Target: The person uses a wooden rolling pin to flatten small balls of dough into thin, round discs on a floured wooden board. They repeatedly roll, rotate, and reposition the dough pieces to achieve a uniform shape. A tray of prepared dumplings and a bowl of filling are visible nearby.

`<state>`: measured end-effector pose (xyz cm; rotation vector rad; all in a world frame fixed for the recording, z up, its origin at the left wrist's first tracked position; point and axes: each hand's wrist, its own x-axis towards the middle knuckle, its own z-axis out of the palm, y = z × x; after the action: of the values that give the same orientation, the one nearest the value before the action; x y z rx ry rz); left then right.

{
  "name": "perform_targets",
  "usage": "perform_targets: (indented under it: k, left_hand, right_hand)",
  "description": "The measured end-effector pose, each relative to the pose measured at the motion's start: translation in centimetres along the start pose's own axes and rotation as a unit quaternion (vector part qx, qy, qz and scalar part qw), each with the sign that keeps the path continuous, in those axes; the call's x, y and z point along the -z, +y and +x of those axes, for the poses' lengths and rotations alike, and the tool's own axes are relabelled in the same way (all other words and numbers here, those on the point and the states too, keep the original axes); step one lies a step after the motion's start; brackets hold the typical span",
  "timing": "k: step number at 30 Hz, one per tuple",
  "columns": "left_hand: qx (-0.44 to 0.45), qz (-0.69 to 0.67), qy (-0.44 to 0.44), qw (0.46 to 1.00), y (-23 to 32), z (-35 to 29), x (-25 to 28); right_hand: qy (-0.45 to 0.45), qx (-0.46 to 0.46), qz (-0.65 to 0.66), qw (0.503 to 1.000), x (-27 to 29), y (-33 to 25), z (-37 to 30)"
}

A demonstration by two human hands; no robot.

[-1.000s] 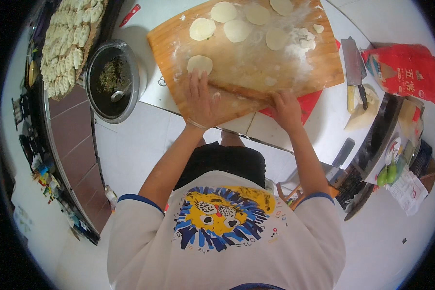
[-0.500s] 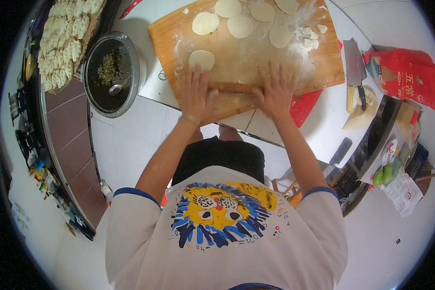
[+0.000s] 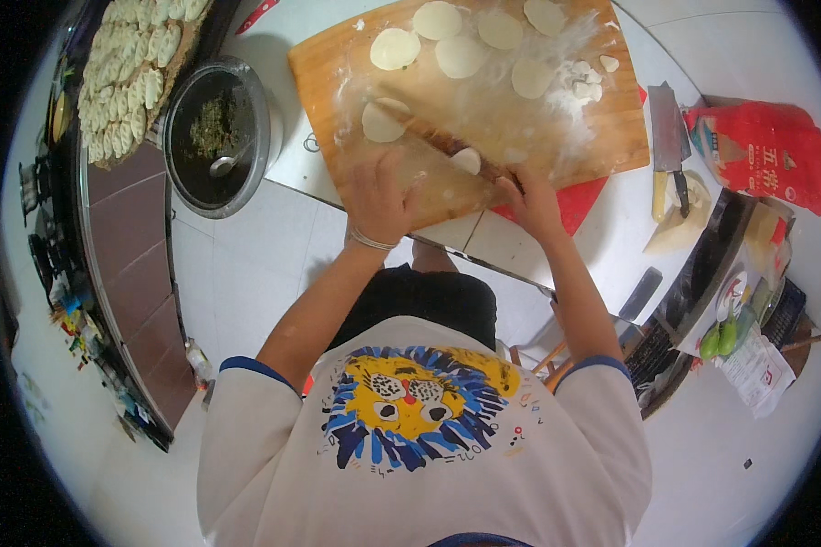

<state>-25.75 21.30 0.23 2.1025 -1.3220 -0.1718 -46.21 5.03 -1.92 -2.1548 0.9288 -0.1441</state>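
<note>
Head view: the right hand [image 3: 533, 202] has its fingers closed on the rolling pin [image 3: 436, 138], slanting toward ten o'clock on the board [image 3: 625, 132]; the left hand [image 3: 379, 196], fingers loosely parted, has a dough circle [image 3: 380, 123] at twelve o'clock.

Floury wooden board [image 3: 483, 114], wooden rolling pin [image 3: 438, 137], matt dough rounds [image 3: 461, 56], glossy plastic bag [image 3: 764, 150]

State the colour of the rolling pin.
The rolling pin is brown, seen best in the head view.
</note>
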Motion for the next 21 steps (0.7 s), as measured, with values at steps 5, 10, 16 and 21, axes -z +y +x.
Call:
perform_targets:
  k: [5, 10, 16, 21]
  left_hand:
    - [0.142, -0.28, -0.112, 0.943, 2.2, 1.3, -4.8]
    - [0.362, -0.625, -0.151, 0.675, 3.9, 3.2, -6.2]
    - [0.317, -0.471, -0.242, 0.787, 2.8, 2.9, -7.6]
    - [0.123, -0.078, -0.287, 0.947, 0.7, 4.0, -6.6]
  right_hand:
    - [-0.17, -0.256, 0.41, 0.859, 0.8, 0.2, -1.6]
    - [-0.123, -0.229, 0.435, 0.862, 1.3, -0.4, -2.8]
    - [0.079, -0.129, 0.016, 0.988, 0.4, 0.5, -4.0]
    - [0.102, -0.125, -0.061, 0.985, 2.1, 0.5, -3.8]
